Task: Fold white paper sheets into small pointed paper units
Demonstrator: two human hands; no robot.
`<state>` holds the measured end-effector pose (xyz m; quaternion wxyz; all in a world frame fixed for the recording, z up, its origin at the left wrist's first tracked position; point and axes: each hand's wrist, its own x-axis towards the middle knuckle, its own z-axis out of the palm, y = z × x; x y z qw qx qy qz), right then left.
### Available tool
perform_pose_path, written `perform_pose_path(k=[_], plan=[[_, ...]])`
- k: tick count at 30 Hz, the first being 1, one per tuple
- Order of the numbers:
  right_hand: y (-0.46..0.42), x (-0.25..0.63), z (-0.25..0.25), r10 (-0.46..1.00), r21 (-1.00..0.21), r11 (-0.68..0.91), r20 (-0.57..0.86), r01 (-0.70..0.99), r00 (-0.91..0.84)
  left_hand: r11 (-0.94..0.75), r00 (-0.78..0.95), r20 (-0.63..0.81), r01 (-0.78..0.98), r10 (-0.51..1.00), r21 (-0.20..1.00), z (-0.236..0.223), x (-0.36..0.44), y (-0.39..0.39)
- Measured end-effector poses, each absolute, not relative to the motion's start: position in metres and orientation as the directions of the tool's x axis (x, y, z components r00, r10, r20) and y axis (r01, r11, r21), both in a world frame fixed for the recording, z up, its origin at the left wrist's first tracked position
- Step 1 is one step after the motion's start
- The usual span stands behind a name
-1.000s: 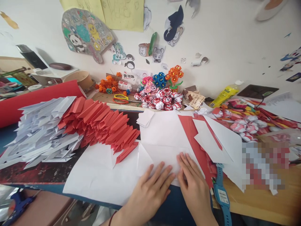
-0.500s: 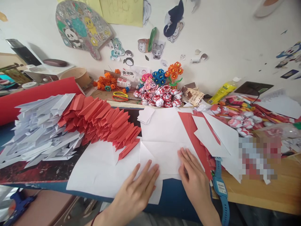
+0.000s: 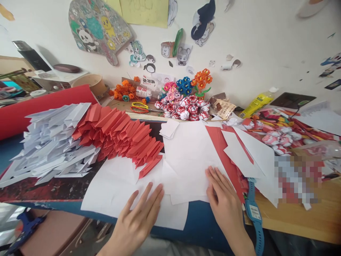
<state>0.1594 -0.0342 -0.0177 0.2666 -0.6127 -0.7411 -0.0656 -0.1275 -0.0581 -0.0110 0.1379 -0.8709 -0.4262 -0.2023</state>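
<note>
Left hand: fingers straight and spread wide, placed over the second white sheet near the front edge of the desk; contact can't be told. Right hand: fingers straight, set nearly side by side, thumb slightly apart, fingertips laid on the right side of the creased white sheet.

Creased white sheet is located mid-desk, lying flat, near corner just short of the front edge; a crosswise fold line is faintly visible. Second white sheet is overlapped to its left. Full layering there can't be told.

White slips are stacked at the far left corner of the creased sheet. Red sheets and cut white sheets are spread along its right side. Blue watch is laid across the front edge, just right of the right hand.

Further left: red folded strips are piled up against white folded strips, toward the desk's left end. Red roll is set behind them. Paper balls are clustered by the back edge; yellow bottle is tilted toward the back right corner.
</note>
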Motion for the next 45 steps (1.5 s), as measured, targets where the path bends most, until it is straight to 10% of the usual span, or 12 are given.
perform_pose_path(k=[7, 17, 27, 45], plan=[[-0.035, 0.16, -0.019, 0.869, -0.211, 0.246, 0.48, 0.946, -0.119, -0.479, 0.292, 0.652, 0.869, 0.7, 0.125, 0.019, -0.103, -0.05], [-0.035, 0.16, -0.016, 0.863, -0.182, 0.241, 0.489, 0.953, -0.125, -0.738, 0.64, 0.441, 0.67, 0.629, 0.08, 0.009, -0.044, -0.005], [-0.029, 0.16, -0.007, 0.854, -0.184, 0.247, 0.506, 0.951, -0.124, -0.719, 0.636, 0.343, 0.653, 0.692, 0.24, 0.002, -0.049, 0.006], [-0.046, 0.115, 0.003, 0.946, -0.526, 0.116, 0.318, 0.842, 0.069, -0.698, 0.601, 0.368, 0.672, 0.709, 0.248, 0.006, -0.045, 0.003]])
